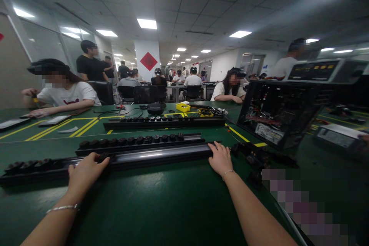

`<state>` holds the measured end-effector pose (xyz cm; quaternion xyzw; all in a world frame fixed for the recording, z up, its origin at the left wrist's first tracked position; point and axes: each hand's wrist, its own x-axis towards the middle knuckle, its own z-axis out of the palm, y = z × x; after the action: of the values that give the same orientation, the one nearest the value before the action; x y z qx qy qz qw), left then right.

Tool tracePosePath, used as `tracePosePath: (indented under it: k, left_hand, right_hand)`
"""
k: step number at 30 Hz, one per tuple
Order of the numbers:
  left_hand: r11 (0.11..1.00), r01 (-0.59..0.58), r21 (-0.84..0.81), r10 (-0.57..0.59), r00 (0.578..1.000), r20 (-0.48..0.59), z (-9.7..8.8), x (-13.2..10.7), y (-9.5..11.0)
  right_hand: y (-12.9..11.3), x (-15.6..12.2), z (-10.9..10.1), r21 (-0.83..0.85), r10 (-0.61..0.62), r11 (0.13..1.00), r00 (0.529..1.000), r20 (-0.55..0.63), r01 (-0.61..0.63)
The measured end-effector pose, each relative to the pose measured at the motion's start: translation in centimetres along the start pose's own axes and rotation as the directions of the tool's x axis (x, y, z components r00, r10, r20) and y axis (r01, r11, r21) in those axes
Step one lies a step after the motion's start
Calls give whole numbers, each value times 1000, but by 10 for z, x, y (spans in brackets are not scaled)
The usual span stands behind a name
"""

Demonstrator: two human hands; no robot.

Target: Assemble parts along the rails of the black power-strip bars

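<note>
A long black power strip [150,157] with rows of sockets lies across the green table [161,207] in front of me. My left hand [86,171] rests on its left part, fingers curled over a socket near the middle. At the strip's right end my right hand [220,157] is pressed against it, fingers closed around the end. Two more black power strips [138,141] [164,122] lie parallel behind it.
An open black computer case [276,113] stands at the right with loose black plugs [256,157] beside it. A yellow box [183,107] and cables sit at the back. People sit at the far side and at other tables. Yellow tape lines mark the tabletop.
</note>
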<state>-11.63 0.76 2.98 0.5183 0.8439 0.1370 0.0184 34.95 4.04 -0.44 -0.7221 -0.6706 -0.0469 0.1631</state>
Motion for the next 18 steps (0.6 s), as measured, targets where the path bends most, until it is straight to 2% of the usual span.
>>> tracePosePath:
  k: [18]
  left_hand:
    - [999, -4, -43, 4, 1000, -9, -1, -5, 6]
  right_hand:
    - [-2, -1, -1, 0, 0, 1000, 1000, -15, 0]
